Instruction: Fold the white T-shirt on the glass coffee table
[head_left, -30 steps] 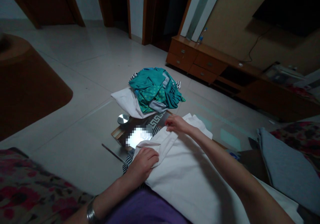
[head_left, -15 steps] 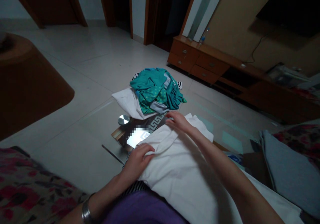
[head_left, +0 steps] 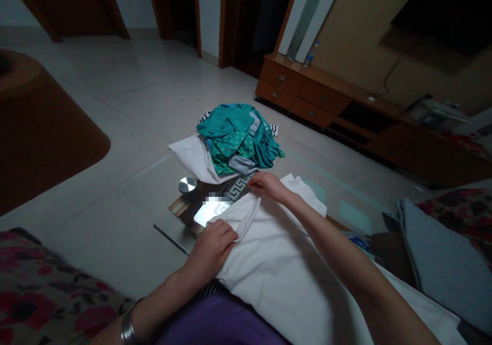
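White cloth (head_left: 284, 252) between hands (head_left: 267, 187) pinching its edge; teal clothes (head_left: 238, 137) just beyond; patterned strip (head_left: 239, 187) partly covered

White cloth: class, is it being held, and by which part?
Yes: the left hand and right hand hold the white cloth by its folded far edge.

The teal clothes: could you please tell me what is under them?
White cloth sticks out from under the teal clothes at the left; striped cloth peeks out on both sides. Anything beneath the middle is covered.
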Action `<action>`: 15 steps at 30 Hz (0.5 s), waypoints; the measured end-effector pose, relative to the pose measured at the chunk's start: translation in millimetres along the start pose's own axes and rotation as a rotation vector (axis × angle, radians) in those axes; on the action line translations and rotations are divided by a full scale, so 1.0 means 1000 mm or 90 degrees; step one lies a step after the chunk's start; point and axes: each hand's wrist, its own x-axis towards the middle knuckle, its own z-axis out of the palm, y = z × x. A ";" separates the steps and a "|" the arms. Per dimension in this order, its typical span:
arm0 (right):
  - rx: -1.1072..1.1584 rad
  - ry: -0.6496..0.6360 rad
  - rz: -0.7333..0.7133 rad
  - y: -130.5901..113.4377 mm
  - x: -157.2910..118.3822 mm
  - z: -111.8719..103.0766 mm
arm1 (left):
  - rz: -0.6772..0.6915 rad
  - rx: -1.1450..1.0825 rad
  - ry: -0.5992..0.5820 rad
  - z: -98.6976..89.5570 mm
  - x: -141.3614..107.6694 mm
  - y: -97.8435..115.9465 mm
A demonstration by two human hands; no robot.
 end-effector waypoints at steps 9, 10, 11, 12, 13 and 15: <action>-0.281 -0.097 -0.047 -0.012 0.010 0.005 | -0.004 0.042 0.040 0.001 -0.010 -0.013; -0.302 -0.084 -0.043 -0.012 0.010 0.007 | -0.012 0.040 0.033 0.002 -0.010 -0.013; -0.316 -0.064 -0.030 -0.012 0.011 0.009 | -0.020 0.039 0.025 0.002 -0.011 -0.013; -0.322 -0.043 -0.012 -0.012 0.011 0.012 | -0.030 0.039 0.016 0.002 -0.011 -0.012; -0.321 -0.021 0.008 -0.011 0.011 0.014 | -0.039 0.039 0.010 0.002 -0.011 -0.012; -0.299 0.008 0.041 -0.010 0.009 0.017 | -0.050 0.034 -0.002 0.000 -0.010 -0.011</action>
